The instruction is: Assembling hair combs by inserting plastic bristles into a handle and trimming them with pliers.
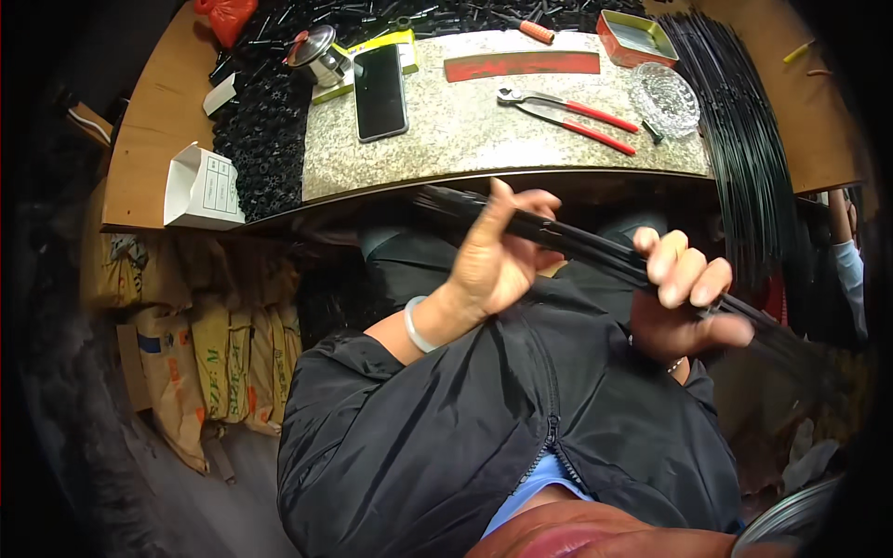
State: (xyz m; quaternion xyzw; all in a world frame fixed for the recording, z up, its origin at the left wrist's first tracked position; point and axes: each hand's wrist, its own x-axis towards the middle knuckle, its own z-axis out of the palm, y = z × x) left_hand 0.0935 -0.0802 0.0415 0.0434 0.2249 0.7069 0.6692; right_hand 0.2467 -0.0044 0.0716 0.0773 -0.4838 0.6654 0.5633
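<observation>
A bundle of thin black rods (595,246) slants across in front of my body, below the table's front edge. My left hand (488,256) grips it near its upper left end, thumb up along it and fingers curled behind. Farther right, my right hand (684,284) has its fingers bent over the same bundle, with the thumb below. The bundle's lower right end is blurred and fades into the dark. Similar long dark rods (744,158) lie in a thick pile at the table's right, their ends hanging past the edge.
On the speckled board (428,153) lie a black phone (380,93), red-handled pincers (567,121), a red strip (521,65) and a glass ashtray (664,100). Small black parts (265,153) heap at the left beside a white box (205,186). Sacks (172,372) stand lower left.
</observation>
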